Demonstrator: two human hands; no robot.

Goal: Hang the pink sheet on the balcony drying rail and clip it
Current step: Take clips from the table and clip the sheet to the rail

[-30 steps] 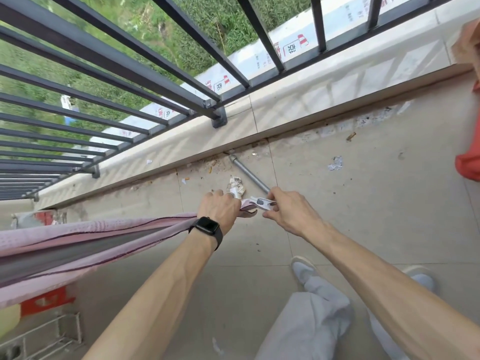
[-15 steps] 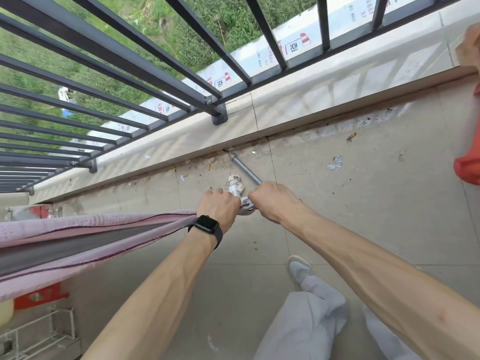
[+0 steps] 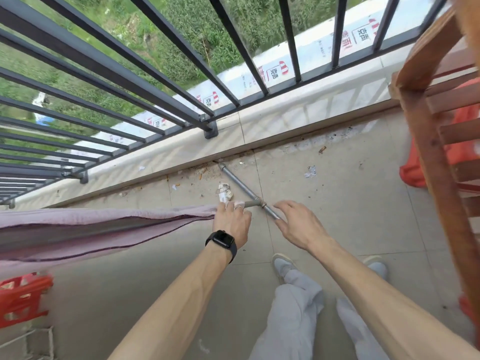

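The pink sheet (image 3: pixel 104 224) hangs folded over the grey metal drying rail and stretches from the left edge to the middle of the view. My left hand (image 3: pixel 231 222), with a black watch on its wrist, grips the sheet's right end on the rail, where a small pale clip (image 3: pixel 239 204) shows between the fingers. Just right of it the bare rail meets a T-joint (image 3: pixel 256 203). My right hand (image 3: pixel 298 226) hovers beside that joint with fingers spread, holding nothing, its fingertips close to the pipe.
The black balcony railing (image 3: pixel 155 74) and a low tiled ledge (image 3: pixel 285 120) run across the far side. A wooden chair (image 3: pixel 428 141) with an orange cloth (image 3: pixel 413 172) stands at the right. A red plastic stool (image 3: pixel 23 294) sits lower left. Litter lies on the floor.
My right hand has let go at the sheet's end, opened and drawn back to the right. My left hand keeps its grip. The view has tilted, bringing the chair in.
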